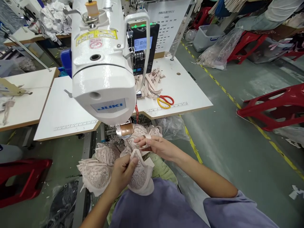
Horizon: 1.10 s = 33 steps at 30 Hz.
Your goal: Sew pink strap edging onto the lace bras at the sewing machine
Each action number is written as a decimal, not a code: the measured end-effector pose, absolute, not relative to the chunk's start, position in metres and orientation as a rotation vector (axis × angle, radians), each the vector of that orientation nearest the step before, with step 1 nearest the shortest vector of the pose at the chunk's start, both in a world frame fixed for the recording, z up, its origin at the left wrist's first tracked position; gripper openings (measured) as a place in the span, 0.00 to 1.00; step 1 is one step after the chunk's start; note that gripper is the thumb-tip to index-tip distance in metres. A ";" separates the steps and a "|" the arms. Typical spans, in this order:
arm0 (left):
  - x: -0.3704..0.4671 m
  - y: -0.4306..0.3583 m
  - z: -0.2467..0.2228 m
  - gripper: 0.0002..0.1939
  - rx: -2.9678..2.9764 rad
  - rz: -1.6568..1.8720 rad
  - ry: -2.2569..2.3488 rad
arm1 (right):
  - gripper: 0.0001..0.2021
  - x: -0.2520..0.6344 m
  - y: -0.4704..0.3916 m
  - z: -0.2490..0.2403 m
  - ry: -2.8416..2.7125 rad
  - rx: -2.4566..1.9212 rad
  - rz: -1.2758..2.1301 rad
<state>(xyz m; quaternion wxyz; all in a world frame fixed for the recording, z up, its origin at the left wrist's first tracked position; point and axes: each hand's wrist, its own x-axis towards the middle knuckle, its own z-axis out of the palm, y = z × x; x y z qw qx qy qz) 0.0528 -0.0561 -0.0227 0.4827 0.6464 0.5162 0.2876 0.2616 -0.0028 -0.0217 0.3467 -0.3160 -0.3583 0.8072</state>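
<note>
My left hand (122, 172) pinches the upper edge of a pale pink lace bra (142, 179), whose cup hangs over my lap. Just above it, my right hand (158, 146) has its fingers bent round a short pale fabric strap (147, 136); the fingertips are partly hidden. More lace bra cups (95, 172) lie bunched to the left of my left hand, and others (139, 131) sit under the head of the white sewing machine (104, 85), directly in front of my hands.
Scissors (165, 101) with red and yellow handles lie on the white sewing table (182, 85), beside a heap of pale straps (152, 83). A control screen (143, 47) stands behind the machine head. Red stools (277, 107) stand at both sides. A clear plastic bag (173, 126) hangs below the table edge.
</note>
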 end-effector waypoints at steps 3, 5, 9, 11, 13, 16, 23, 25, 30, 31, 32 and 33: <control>0.053 -0.054 -0.020 0.22 1.590 0.663 1.274 | 0.17 0.267 -0.002 -0.016 -1.074 -0.804 2.103; 0.054 -0.054 -0.019 0.22 1.602 0.628 1.264 | 0.17 0.266 -0.003 -0.013 -1.216 -0.808 2.086; 0.054 -0.053 -0.016 0.22 1.660 0.589 1.275 | 0.21 0.259 -0.005 -0.009 -1.465 -0.892 1.975; 0.052 -0.051 -0.011 0.21 1.705 0.601 1.274 | 0.21 0.257 -0.006 -0.007 -1.528 -0.946 1.902; 0.049 -0.049 -0.009 0.16 1.742 0.648 1.217 | 0.21 0.256 -0.006 -0.006 -1.542 -0.972 1.862; 0.047 -0.047 -0.014 0.11 1.731 0.725 1.123 | 0.19 0.254 -0.002 -0.008 -1.461 -0.982 1.864; 0.048 -0.049 -0.030 0.15 1.966 1.038 1.338 | 0.19 0.255 0.031 -0.006 -1.097 -0.865 2.126; 0.044 -0.042 -0.021 0.17 2.178 1.009 1.269 | 0.20 0.258 0.041 0.003 -1.062 -0.798 2.109; 0.037 -0.014 0.004 0.16 2.077 0.863 1.408 | 0.16 0.261 0.070 0.010 -1.144 -0.905 2.013; 0.037 -0.010 0.006 0.16 1.985 0.838 1.454 | 0.15 0.259 0.076 0.007 -1.195 -0.945 1.977; 0.038 -0.006 0.008 0.15 1.900 0.818 1.483 | 0.14 0.257 0.083 0.004 -1.248 -0.981 1.929; 0.038 -0.003 0.009 0.15 1.832 0.804 1.500 | 0.13 0.254 0.089 0.001 -1.294 -1.017 1.871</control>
